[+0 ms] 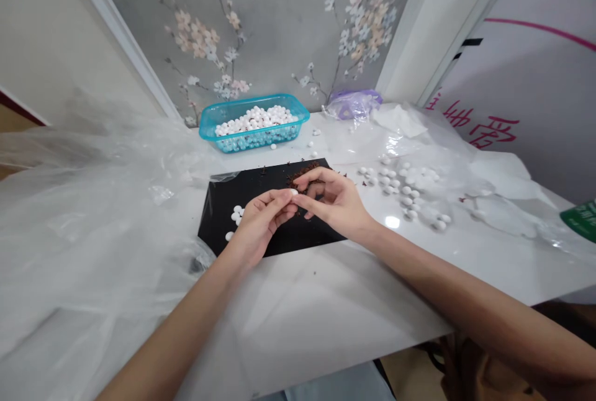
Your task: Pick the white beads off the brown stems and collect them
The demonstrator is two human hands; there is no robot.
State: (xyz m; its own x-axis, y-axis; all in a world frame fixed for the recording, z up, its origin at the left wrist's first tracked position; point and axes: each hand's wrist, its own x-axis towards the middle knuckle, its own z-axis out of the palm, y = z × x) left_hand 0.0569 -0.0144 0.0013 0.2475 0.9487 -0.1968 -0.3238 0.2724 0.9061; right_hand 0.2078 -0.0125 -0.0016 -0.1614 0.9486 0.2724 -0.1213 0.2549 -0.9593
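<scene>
A small white ball [293, 192] shows where my two hands meet, above a black mat [274, 243]. My left hand [263, 221] is closed, pinching it between thumb and fingers. From the other side my right hand [339, 203] curls in, with its thumb and index fingertips at the ball. Whether a smaller piece sits between those tips is hidden. Behind the right fingers lies a pile of small dark-brown bits [305, 172]. Several loose white balls [237, 213] rest on the mat beside my left hand.
A blue plastic basket [205, 130] full of white balls stands against the flowered panel. To the right, several white balls [388, 182] are scattered near clear plastic bags [447, 140]. A purple item [356, 103] sits at the back. Clear plastic sheeting [93, 233] spreads over the left side.
</scene>
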